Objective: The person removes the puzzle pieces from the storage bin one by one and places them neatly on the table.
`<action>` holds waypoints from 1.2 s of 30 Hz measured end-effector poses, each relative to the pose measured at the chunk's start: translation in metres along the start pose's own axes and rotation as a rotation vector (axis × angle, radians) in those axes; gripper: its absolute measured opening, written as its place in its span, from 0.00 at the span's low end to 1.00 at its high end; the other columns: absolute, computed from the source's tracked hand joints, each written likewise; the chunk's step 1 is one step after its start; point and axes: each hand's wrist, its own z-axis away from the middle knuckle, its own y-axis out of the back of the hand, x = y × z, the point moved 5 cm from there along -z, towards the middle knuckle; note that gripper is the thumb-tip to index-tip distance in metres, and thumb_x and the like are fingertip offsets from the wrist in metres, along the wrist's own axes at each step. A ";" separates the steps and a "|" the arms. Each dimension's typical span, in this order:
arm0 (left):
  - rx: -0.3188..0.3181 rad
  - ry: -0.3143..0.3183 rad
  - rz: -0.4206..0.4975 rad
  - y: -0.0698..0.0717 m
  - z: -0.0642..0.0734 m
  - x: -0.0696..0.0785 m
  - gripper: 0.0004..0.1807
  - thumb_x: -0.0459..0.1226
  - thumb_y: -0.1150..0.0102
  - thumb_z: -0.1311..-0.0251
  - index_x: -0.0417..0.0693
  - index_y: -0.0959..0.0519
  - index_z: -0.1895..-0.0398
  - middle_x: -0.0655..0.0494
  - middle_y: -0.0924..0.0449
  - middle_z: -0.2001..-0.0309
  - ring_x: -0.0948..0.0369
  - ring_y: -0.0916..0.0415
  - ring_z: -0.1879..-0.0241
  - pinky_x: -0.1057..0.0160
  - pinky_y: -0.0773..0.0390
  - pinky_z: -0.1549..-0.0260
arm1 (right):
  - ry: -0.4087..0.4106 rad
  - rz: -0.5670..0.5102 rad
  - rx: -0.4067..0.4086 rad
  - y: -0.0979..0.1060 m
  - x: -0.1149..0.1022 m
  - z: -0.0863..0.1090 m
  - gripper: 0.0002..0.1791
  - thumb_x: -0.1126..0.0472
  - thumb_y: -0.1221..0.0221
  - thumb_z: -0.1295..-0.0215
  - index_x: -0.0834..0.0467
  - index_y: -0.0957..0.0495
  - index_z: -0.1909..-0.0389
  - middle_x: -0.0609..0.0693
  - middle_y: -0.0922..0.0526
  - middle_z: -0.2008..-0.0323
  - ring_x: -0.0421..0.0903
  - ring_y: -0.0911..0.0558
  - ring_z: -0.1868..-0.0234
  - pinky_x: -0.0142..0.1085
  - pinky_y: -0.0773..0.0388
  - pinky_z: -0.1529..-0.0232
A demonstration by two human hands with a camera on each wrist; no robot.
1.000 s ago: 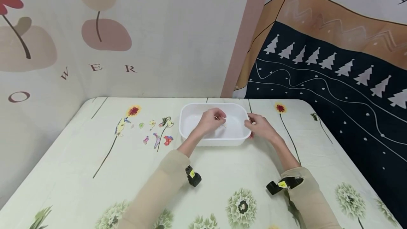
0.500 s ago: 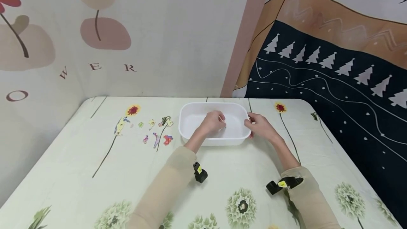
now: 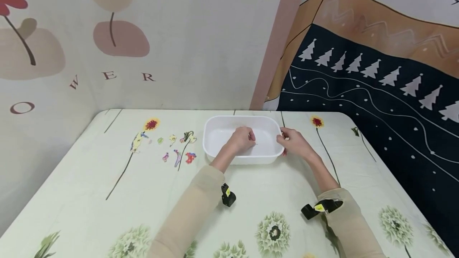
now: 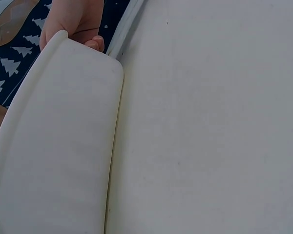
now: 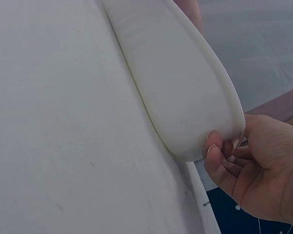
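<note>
A white rectangular basin [image 3: 216, 133] stands on the table. My left hand [image 3: 241, 140] reaches inside it from the front with fingers curled, pinching what looks like a thin pale stick [image 3: 256, 143] low over the basin floor; its kind is too small to tell. At the right end, my right hand [image 3: 292, 143] grips the basin's rim between thumb and fingers. The right wrist view shows these fingers [image 5: 214, 155] curled against the outer wall of the basin [image 5: 171, 78]. From the left wrist, only the basin's outer side [image 4: 58, 131] and the right hand [image 4: 73, 22] show clearly.
Several small colourful cut-out pieces lie left of the basin, among them a red one [image 3: 190, 157], a purple strip [image 3: 177, 157] and a yellow figure [image 3: 137, 142]. The tablecloth [image 3: 251, 186] has printed flowers. Fabric walls [image 3: 201, 51] stand behind and right.
My left hand has moved slightly right and lower inside the basin, its thin pale stick now nearly hidden by the fingers. The right hand stays on the rim.
</note>
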 end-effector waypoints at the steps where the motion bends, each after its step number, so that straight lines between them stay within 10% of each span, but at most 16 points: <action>1: -0.002 0.004 0.003 0.000 0.000 0.000 0.02 0.29 0.36 0.36 0.40 0.21 0.66 0.53 0.25 0.69 0.59 0.30 0.65 0.64 0.28 0.62 | 0.002 0.001 0.000 0.000 0.000 0.000 0.15 0.64 0.51 0.31 0.69 0.25 0.50 0.59 0.24 0.69 0.46 0.20 0.81 0.34 0.23 0.77; 16: 0.085 -0.034 0.193 0.006 -0.001 0.001 0.04 0.29 0.38 0.32 0.42 0.23 0.66 0.50 0.18 0.78 0.61 0.23 0.81 0.70 0.31 0.79 | 0.003 0.012 0.003 0.001 0.000 -0.001 0.16 0.65 0.51 0.31 0.70 0.26 0.47 0.59 0.24 0.69 0.45 0.20 0.81 0.34 0.22 0.78; 36: 0.160 0.009 0.288 0.019 0.006 -0.006 0.03 0.26 0.35 0.39 0.36 0.13 0.67 0.49 0.13 0.69 0.61 0.17 0.71 0.69 0.22 0.68 | -0.006 0.017 -0.004 -0.001 0.001 0.000 0.20 0.64 0.52 0.30 0.69 0.27 0.43 0.57 0.24 0.68 0.45 0.20 0.80 0.32 0.24 0.77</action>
